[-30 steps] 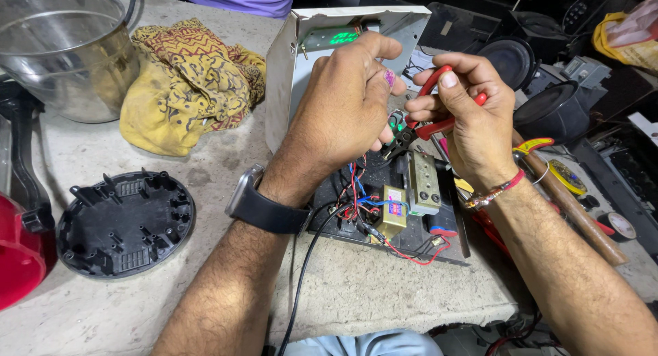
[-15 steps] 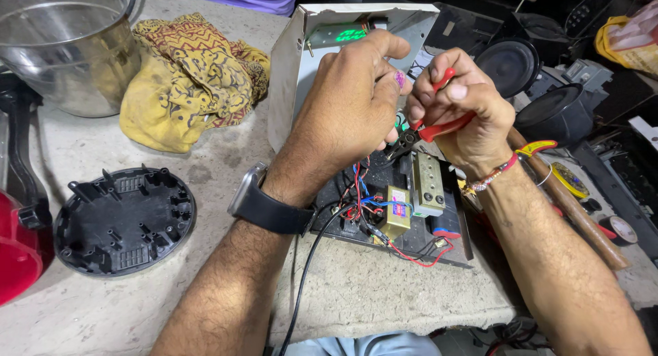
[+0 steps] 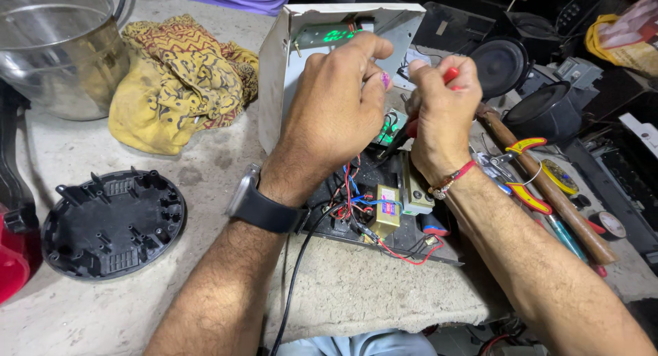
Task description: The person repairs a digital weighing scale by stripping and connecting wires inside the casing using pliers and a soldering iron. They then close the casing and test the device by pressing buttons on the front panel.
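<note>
Both hands (image 3: pixel 391 109) over open circuit board (image 3: pixel 384 205), right gripping red-handled tool (image 3: pixel 449 75)

The one view comes from the person's head, looking steeply down and forward across the bench (image 3: pixel 356 294) from its near edge. It sits close: both forearms run up from the bottom edge to the left hand (image 3: pixel 336 116) and right hand (image 3: pixel 442 116) at mid-frame.
</note>
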